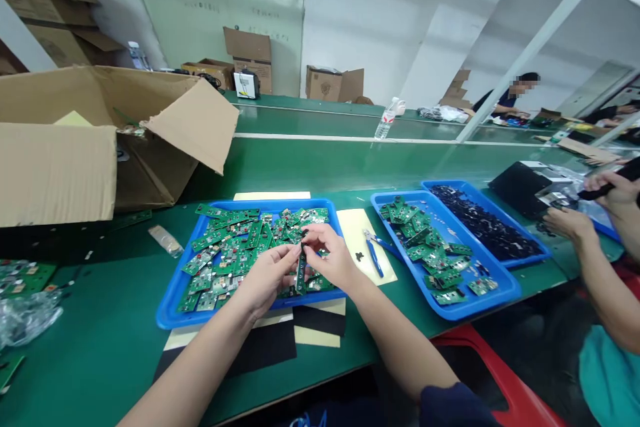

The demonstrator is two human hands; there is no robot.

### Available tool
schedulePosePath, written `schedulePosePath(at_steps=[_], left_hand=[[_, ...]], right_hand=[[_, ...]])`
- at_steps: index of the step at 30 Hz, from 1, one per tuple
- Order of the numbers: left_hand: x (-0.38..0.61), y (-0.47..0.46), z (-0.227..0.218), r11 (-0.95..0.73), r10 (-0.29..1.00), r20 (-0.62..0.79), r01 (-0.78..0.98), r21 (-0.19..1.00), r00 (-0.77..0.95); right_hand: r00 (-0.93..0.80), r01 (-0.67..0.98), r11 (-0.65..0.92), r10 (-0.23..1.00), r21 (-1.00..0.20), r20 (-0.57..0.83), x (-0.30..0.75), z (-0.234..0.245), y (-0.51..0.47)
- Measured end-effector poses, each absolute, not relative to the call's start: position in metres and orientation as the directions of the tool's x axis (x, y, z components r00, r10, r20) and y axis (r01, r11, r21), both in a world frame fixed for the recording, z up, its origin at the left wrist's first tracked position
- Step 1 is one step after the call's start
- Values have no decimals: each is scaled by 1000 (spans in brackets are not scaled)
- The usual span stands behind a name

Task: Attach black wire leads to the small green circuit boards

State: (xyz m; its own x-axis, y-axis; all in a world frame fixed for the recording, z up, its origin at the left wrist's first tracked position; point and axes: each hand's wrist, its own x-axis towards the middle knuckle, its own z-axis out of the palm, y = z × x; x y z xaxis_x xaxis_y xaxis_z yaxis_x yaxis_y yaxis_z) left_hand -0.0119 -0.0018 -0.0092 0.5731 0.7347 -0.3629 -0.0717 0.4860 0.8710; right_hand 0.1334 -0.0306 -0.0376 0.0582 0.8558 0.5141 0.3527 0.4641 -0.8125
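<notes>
My left hand (273, 275) pinches a small green circuit board (301, 273) that points down toward me. Closed at the board's upper end, my right hand (333, 257) has its fingertips on a small black part (304, 233), partly hidden by the fingers. Both hands are above the front right of a blue tray (173, 300) heaped with green circuit boards (233, 247). Blue-handled cutters (374, 257) lie on a pale yellow sheet (353, 220) right of my hands, beside a tiny black piece (359, 257).
A second blue tray (453, 310) holds more boards; behind it, another tray (535, 255) holds many small black parts. An open cardboard box (60, 167) stands at the left. A co-worker's hands (570, 223) work at the right. A water bottle (386, 121) stands farther back.
</notes>
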Motion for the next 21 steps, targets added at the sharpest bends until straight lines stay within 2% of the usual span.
schedulePosePath(at_steps=[2,4,7,12,16,21], left_hand=[[-11,-1,-10,499,720,-361,-82,862,592],[-11,1,-10,492,725,-354,-86,866,592],[-12,3,-10,469,731,-343,-69,881,590],[-14,4,-11,432,693,-308,-33,901,652],[-13,5,-13,394,664,-284,0,919,691],[-14,8,-16,358,680,-264,4,934,684]], right_hand=[[75,424,418,868,-803,491,150,-34,-29],[184,534,297,873,-791,452,179,-29,-34],[494,712,-92,769,-696,405,235,-24,-58],[691,689,-408,620,-598,373,311,-27,-108],[750,648,-548,578,-528,321,334,-34,-127],[745,657,-550,574,-515,338,326,-37,-132]])
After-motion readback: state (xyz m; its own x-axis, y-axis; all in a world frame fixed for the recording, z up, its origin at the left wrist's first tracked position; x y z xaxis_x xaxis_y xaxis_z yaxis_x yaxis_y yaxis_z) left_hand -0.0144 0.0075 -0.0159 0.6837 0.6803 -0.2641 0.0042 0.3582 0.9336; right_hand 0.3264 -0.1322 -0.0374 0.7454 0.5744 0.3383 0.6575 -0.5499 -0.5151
